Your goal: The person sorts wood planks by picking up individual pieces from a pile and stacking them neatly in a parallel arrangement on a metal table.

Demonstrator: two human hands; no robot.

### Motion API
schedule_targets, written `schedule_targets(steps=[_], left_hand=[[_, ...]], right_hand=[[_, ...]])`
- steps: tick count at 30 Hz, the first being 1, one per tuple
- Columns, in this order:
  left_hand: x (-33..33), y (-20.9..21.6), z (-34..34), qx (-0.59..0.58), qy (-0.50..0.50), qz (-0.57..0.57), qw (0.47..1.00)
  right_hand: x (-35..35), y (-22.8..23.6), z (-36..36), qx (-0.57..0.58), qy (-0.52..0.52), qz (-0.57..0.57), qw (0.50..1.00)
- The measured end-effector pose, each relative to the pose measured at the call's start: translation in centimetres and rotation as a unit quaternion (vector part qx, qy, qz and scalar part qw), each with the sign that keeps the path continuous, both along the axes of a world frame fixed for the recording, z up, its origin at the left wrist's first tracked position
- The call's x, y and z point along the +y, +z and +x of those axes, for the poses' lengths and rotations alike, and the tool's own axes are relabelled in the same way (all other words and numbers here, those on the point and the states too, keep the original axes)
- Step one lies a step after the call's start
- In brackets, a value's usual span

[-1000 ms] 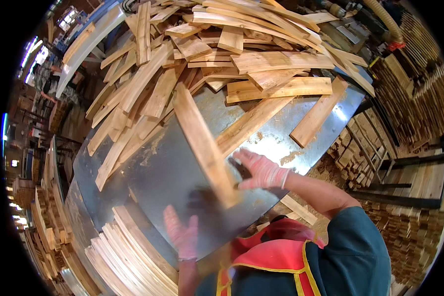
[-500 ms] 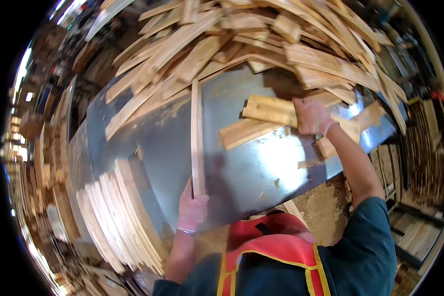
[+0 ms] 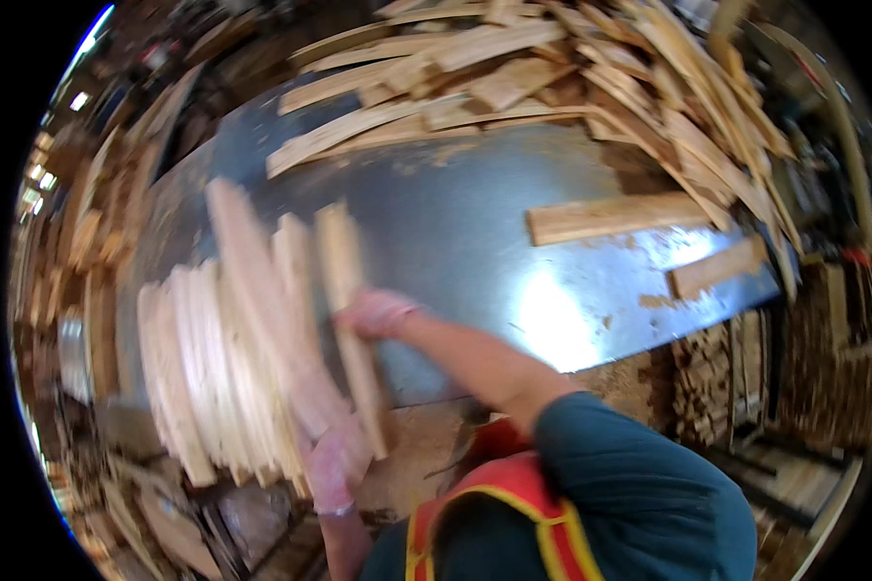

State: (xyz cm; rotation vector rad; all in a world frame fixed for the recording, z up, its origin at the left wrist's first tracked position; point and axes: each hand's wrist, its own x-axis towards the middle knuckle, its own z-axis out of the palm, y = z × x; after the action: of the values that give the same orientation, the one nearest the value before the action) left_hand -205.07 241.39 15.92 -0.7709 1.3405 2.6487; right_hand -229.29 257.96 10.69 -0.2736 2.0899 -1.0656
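Observation:
Two pinkish gloves cover my hands. My left hand (image 3: 337, 467) is closed round the near end of a pale wooden board (image 3: 262, 281), which slants across the top of a row of boards (image 3: 196, 363) standing side by side at the table's left. Just right of that row, my right hand (image 3: 380, 312) grips a second wooden board (image 3: 342, 257) about midway along its length. Motion blurs both held boards and both hands. My right forearm reaches across to the left over the table's near edge.
A grey metal tabletop (image 3: 436, 223) carries a heap of loose boards (image 3: 513, 82) along its far side. One board (image 3: 615, 218) and a short offcut (image 3: 717, 268) lie at the right. Stacked lumber (image 3: 828, 329) stands beyond the right edge, and wooden pieces (image 3: 92, 232) line the left.
My right hand has swung from the table's right to the left, bringing a board along. My left hand has moved down and left, its board now tilted over the row. Fewer pieces lie at the right.

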Motion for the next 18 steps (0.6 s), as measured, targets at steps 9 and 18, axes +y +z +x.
schedule_targets(steps=[9,18], left_hand=[[1.0,-7.6,-0.7,0.235,-0.156,-0.669,0.688],[26.1,-3.2,-16.3,0.418,-0.404,-0.654,0.485]], right_hand=[[5.1,-3.0,6.9,-0.257,-0.104,-0.538,0.796],[38.0,4.7,25.2,0.083,-0.585,-0.456,0.665]])
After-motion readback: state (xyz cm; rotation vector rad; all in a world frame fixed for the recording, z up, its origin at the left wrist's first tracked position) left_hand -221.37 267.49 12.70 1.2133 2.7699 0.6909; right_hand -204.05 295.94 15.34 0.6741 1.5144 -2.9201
